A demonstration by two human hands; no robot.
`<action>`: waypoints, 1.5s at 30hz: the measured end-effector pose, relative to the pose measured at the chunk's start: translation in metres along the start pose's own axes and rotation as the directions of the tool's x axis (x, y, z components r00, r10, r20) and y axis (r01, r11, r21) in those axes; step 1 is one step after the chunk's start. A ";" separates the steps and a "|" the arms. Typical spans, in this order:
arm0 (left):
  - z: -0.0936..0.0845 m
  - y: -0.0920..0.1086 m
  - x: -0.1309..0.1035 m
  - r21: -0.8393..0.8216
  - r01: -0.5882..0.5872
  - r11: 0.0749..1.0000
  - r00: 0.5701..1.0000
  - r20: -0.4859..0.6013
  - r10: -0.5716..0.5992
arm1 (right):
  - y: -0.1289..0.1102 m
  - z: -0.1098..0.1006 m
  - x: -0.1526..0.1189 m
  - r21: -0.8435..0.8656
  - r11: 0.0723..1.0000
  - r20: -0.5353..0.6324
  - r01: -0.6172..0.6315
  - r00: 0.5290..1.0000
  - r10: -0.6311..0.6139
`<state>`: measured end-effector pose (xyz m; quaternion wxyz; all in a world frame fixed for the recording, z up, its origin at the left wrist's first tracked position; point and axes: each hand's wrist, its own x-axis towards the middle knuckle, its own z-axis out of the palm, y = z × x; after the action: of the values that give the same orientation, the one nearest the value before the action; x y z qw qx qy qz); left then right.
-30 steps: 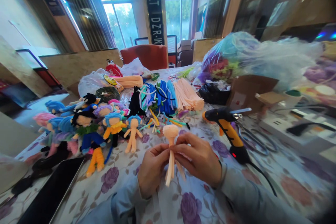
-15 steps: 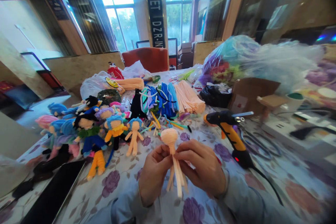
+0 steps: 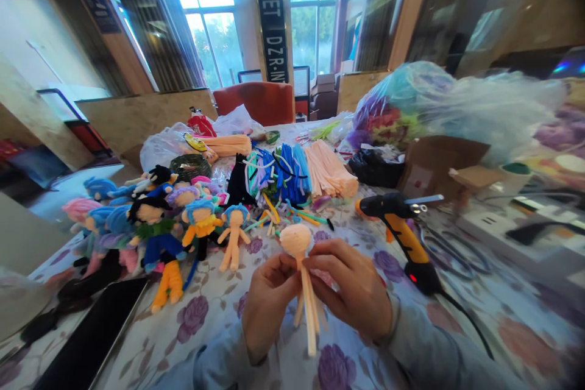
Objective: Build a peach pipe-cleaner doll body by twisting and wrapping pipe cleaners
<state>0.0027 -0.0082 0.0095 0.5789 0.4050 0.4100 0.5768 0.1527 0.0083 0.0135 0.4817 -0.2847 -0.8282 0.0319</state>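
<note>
Closest of all, the left hand (image 3: 267, 304) and the right hand (image 3: 354, 292) are both nearly closed. Their thumbs and fingers pinch the thin neck of a pale peach, fuzzy stick figure with a round head (image 3: 296, 241). It is up over the near middle of the worktop (image 3: 219, 311), head up and loose legs hanging down. Two hands on the neck probably stop it flopping.

A flat, shiny black slab (image 3: 95, 335) lies at the near left corner. On the right, the yellow and black glue gun (image 3: 406, 241) glows with a red light, maybe put there to be easy to grab. Past the left hand lies a small peach doll with blue hair (image 3: 234, 237), beside a heap of bright fuzzy dolls (image 3: 150, 231) by the left edge.

Farther back, blue fuzzy stems (image 3: 287, 173) lie next to peach fuzzy stems (image 3: 331, 170), bunched by colour, perhaps so they are easy to pick. A red chair (image 3: 253, 103) is behind the far edge.
</note>
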 end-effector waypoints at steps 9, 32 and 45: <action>-0.001 0.000 -0.001 0.083 -0.049 0.995 0.998 0.049 0.045 | 0.002 -0.002 0.002 -0.076 0.996 0.012 0.048 0.999 -0.047; -0.002 -0.006 0.004 0.025 0.103 0.994 0.994 0.018 -0.104 | -0.002 -0.001 0.004 0.258 0.922 0.061 -0.288 0.957 0.283; 0.001 0.001 0.001 0.049 0.090 0.995 0.994 0.059 -0.092 | -0.001 0.005 0.001 0.343 0.846 0.102 -0.409 0.911 0.400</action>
<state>0.0034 -0.0076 0.0105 0.6072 0.4167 0.4236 0.5275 0.1476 0.0092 0.0115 0.4968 -0.3599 -0.7361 0.2861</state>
